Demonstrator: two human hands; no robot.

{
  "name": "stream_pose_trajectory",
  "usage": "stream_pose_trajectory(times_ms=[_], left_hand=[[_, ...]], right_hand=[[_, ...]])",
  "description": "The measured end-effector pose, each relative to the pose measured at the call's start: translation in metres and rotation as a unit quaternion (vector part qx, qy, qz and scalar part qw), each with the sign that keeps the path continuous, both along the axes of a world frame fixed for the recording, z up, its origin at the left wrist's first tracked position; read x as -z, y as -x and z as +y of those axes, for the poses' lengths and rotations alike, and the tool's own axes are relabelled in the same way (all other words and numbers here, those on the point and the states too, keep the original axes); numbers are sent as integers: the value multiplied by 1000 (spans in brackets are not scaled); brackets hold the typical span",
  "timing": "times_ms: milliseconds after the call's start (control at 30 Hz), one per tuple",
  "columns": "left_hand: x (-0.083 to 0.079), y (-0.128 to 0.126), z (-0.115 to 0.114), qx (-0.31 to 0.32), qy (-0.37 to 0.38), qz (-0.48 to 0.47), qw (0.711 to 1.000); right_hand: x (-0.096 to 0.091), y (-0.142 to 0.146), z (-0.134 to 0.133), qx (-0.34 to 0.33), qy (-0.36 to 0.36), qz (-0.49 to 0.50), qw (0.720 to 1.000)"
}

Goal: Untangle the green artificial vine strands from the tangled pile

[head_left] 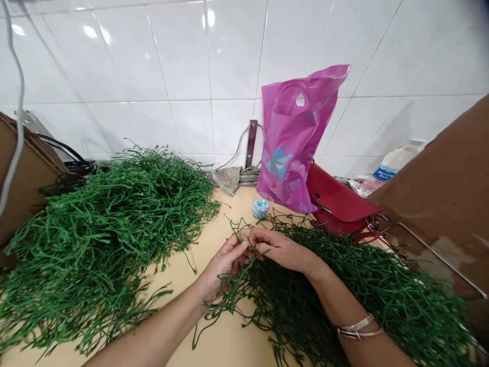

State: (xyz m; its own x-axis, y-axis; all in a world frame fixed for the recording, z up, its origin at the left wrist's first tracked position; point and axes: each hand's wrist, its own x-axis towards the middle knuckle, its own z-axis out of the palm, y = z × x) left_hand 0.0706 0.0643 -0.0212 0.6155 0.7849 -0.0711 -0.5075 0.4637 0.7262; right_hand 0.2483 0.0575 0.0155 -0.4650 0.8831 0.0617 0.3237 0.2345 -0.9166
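My left hand and my right hand meet above a cream tabletop, their fingers pinching thin strands of an artificial green vine. Those strands rise from a tangled green heap that lies under and beyond my right forearm. A larger heap of the same vine spreads to the left of my hands, apart from them. A metal bangle circles my right wrist.
A pink plastic bag leans on a white tiled wall behind a small cup of blue-white pieces. A red handbag lies right of it. Brown cardboard panels rise at the right, and a white cable hangs at the left.
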Motion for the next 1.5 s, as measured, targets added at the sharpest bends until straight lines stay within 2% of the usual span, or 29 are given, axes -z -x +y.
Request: stream_pose_trajectory(times_ms=[167,333,400,433,500,567,667,833,967,1133,1267,1367,1500], left_hand=[[-16,7,4,-16,26,-36,999],[-17,8,7,-73,41,-14,996],[-12,8,7,-68,37,-3,997],[-10,7,6,-63,31,4,998],[-6,6,3,-53,14,18,998],[-5,4,0,-46,4,20,999],[-8,1,-3,-46,5,11,999],[-17,-1,-6,-65,-20,6,998],[-21,1,-6,-78,-23,12,997],[-19,2,-3,-80,-10,6,997],[-17,2,-2,-82,-21,0,996],[-17,3,-1,-101,-56,8,993],[-18,5,-1,-109,-76,15,991]], right_hand=[[-11,1,-2,52,-34,-34,997],[-44,0,-21,45,-35,-134,989],[-58,-7,-35,48,-22,-202,978],[-63,-12,-41,67,-19,-258,964],[-72,-21,-53,123,-53,-314,940],[-77,-25,-58,170,-110,-314,927],[-74,-18,-55,178,-143,-295,928],[-55,14,-39,125,-54,-292,947],[-46,21,-37,112,-64,-241,962],[-45,23,-39,125,-29,-246,961],[-46,27,-36,134,-64,-202,968],[-53,29,-37,130,-75,-188,971],[-65,28,-42,136,-36,-188,972]])
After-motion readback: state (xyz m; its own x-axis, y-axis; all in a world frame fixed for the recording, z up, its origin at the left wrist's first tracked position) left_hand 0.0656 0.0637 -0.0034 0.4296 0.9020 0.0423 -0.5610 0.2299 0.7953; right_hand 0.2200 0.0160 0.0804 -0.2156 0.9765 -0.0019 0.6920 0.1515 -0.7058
